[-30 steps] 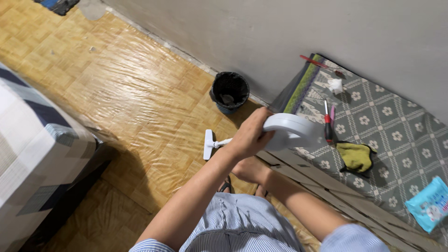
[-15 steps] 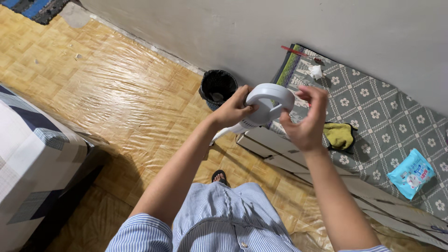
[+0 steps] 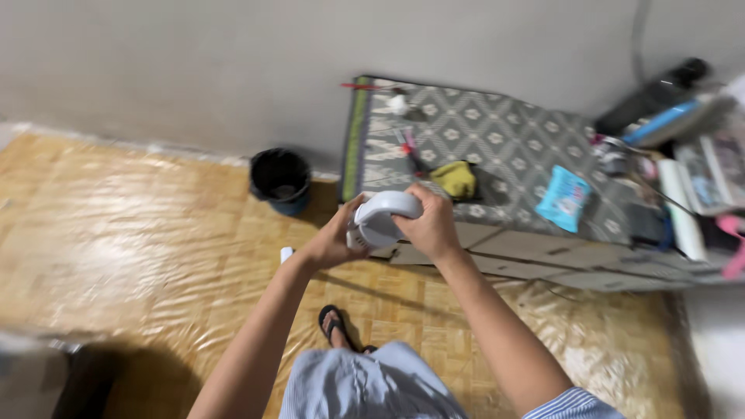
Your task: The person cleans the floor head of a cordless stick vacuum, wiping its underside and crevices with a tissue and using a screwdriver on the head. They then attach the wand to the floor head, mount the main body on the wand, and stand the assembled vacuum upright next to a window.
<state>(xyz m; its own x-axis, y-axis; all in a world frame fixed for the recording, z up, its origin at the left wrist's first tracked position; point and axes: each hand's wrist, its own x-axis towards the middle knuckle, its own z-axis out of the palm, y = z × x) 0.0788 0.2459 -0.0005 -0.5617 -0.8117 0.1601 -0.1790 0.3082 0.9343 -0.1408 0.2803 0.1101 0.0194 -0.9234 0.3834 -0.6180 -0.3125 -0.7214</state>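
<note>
Both hands, left hand (image 3: 335,240) and right hand (image 3: 428,225), clamp the white round gadget (image 3: 382,217) midair above the patterned mat (image 3: 497,147), so it's picked up, not set down yet.

Open room: we have bare parquet floor (image 3: 132,233) to our left and below our hands. Obstacles: a black bucket (image 3: 280,180) by the wall; flattened cardboard (image 3: 543,260) just past our hands; a patterned mat (image 3: 504,147) strewn with a yellow cloth (image 3: 455,178) and blue packet (image 3: 563,198); clutter crowding the right edge.
</note>
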